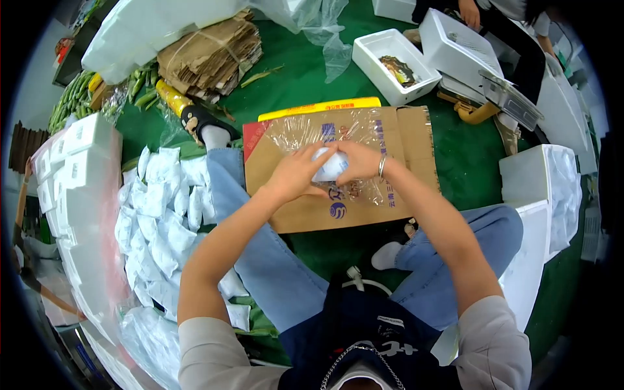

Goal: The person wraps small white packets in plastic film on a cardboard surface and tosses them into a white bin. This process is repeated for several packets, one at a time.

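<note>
Above a flat cardboard box [296, 214], my left hand [292, 174] and my right hand [361, 161] curl around a small white packet [331, 165] from both sides. Its exact kind is not clear, since fingers hide part of it. Clear plastic film [291, 134] lies crinkled on the cardboard beneath both hands and spreads out to either side. Left of my leg is a heap of white pouches [159, 201] that look like ice packs.
White foam boxes [78, 146] are stacked at far left. Folded cardboard [211, 55] and green corn cobs [71, 97] lie at upper left. An open foam box [374, 55] stands at upper right, near another person [469, 12]. A white foam box [528, 175] is at right.
</note>
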Demonstrator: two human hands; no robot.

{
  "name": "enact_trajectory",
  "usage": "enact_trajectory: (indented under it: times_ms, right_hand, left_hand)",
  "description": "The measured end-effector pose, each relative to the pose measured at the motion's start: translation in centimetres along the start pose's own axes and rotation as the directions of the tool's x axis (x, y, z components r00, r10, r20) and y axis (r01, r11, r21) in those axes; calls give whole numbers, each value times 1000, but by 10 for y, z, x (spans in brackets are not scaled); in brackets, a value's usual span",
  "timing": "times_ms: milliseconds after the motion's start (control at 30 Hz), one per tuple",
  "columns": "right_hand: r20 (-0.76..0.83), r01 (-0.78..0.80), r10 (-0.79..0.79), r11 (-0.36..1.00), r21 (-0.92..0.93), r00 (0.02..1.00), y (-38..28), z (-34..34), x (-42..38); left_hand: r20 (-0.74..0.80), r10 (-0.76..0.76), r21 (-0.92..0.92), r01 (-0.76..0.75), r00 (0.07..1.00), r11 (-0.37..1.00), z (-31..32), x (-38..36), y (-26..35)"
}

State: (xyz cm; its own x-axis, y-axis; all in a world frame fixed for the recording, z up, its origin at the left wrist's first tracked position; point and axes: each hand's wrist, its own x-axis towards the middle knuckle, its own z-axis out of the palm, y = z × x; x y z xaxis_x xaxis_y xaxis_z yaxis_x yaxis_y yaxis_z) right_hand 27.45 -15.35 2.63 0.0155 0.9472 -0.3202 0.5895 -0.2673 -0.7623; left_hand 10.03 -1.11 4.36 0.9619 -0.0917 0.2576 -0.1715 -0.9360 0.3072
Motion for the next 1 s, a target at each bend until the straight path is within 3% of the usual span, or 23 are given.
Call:
enact_trajectory:
  times_ms: [33, 67, 100, 133, 167, 200, 233, 300, 333, 400, 433, 500, 567, 633, 667, 700, 733, 767, 800, 867, 900, 933, 1000]
  right_hand:
    - [-276, 67, -25, 988, 142, 961, 3, 14, -7]
    - [-526, 171, -12, 951, 256, 850, 2, 31, -17]
    - [-621, 123, 220, 879, 461, 752, -28, 45, -35]
    - [-625, 120, 213, 887, 447, 751, -34, 70, -44]
    - [-788, -125, 211, 978, 169, 579, -33, 98, -50]
    - [-909, -413, 119, 909, -62, 400, -34, 111, -53]
    - [-911, -417, 124, 907, -56, 393, -29, 116, -56]
    - [-846, -343, -234, 837, -426, 480, -21, 121, -67]
    - [-849, -349, -237, 835, -426, 472, -10, 118, -77]
    - [-914, -293, -81, 933, -209, 396, 9, 107, -99]
    - [-916, -301, -84, 929, -214, 393, -3, 92, -105]
    - [-974, -222, 9, 974, -43, 228, -25, 50, -114]
    - [-977, -192, 48, 981, 8, 206, -35, 13, -100]
    - [-921, -75, 271, 963, 260, 279, -40, -8, -73]
    - [-919, -71, 274, 962, 265, 282, -49, -1, -64]
    - [-895, -206, 172, 974, 92, 412, -62, 2, -54]
    - [-833, -307, 88, 946, -101, 546, -73, 4, -51]
    - [-763, -317, 47, 924, -212, 645, -83, 14, -58]
    - [-677, -311, 11, 894, -323, 736, -96, 31, -69]
    - [-516, -76, -249, 846, -528, 820, -105, 59, -97]
    - [-503, -65, -255, 843, -533, 826, -101, 70, -108]
    - [-419, -42, -286, 783, -620, 862, -95, 80, -117]
    - [-333, -17, -301, 719, -695, 893, -75, 89, -119]
  left_hand:
    - [138, 0, -10, 2, 990, 1000, -4, 4, -6]
    - [131, 10, -6, -9, 991, 1000, -6, 7, -11]
    - [173, 10, 11, -12, 985, 1000, -7, 10, -14]
    - [213, 6, 27, -12, 977, 1000, -6, 13, -16]
    - [204, 11, 27, -17, 979, 999, -10, 17, -16]
    - [247, 7, 20, -13, 969, 1000, -15, 18, -14]
    - [293, 6, 12, -10, 956, 1000, -19, 19, -11]
    - [309, 1, 18, -6, 951, 1000, -20, 20, -11]
    - [317, -14, 29, 5, 948, 1000, -23, 23, -11]
    - [331, -11, 59, -9, 943, 998, -27, 23, -11]
    - [304, 31, 18, -38, 952, 999, -26, 23, -12]
    - [264, 75, -22, -72, 962, 997, -23, 26, -7]
    - [240, -2, -62, 18, 971, 998, -24, 24, 8]
    - [196, -57, -96, 77, 979, 992, -29, 22, 26]
    - [152, -119, -135, 140, 981, 981, -32, 20, 31]
    - [150, -124, -129, 144, 981, 981, -33, 20, 28]
    - [246, -192, -238, 251, 950, 938, -32, 20, 20]
    - [349, -247, -337, 367, 904, 867, -29, 16, 15]
    - [349, -262, -334, 381, 900, 862, -22, 9, 7]
    - [594, -261, -414, 567, 761, 712, -2, -5, -15]
    - [674, -195, -490, 629, 712, 604, 12, -12, -24]
    - [673, -201, -492, 634, 712, 597, 12, -13, -18]
    - [876, -263, -356, 910, 404, 212, 18, -11, -2]
